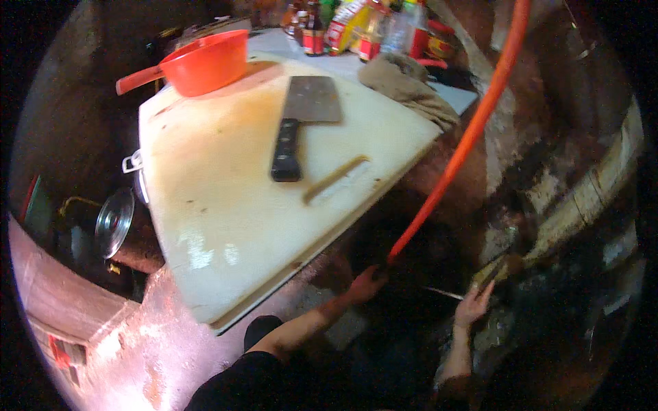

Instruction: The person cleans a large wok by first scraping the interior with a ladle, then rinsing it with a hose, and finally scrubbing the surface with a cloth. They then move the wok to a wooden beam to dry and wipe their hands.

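Observation:
My left hand (pixel 368 283) is closed on the lower end of a long red hose (pixel 452 167), which rises to the top right. My right hand (pixel 473 306), lower right, grips a slim dark object (pixel 492 276), too blurred to name. A thin pale streak lies between the hands; what it is I cannot tell. Beyond them, a cleaver (pixel 313 99) with a black handle lies on a large white cutting board (pixel 221 169). Near the cleaver's handle is a narrow brownish strip (pixel 334 180), its kind unclear.
A red plastic dipper (pixel 205 64) stands on the board's far left. A crumpled grey-brown cloth (pixel 406 85) lies over its far right corner. Bottles (pixel 313 38) and packets stand behind. A round metal lid (pixel 114 222) is left of the board, whose long edge runs close to my left arm.

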{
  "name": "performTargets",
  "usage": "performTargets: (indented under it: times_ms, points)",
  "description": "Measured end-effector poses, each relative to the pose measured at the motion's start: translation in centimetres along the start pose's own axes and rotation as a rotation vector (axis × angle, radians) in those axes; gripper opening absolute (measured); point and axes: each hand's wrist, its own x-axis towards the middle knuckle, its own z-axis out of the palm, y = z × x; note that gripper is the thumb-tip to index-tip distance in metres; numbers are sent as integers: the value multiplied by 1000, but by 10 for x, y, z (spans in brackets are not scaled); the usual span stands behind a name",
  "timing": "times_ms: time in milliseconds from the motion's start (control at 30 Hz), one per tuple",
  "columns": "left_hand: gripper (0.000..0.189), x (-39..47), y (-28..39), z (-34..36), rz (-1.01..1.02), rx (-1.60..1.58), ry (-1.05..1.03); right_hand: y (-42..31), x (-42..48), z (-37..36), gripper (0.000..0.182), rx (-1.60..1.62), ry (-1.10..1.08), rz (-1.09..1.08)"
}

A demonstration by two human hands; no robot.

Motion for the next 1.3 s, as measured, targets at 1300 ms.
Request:
performTargets:
  times_ms: [1300]
  points:
    - [43,-95,-37,-109,205,298,121,-452,174,219,22,46,-271,-1133]
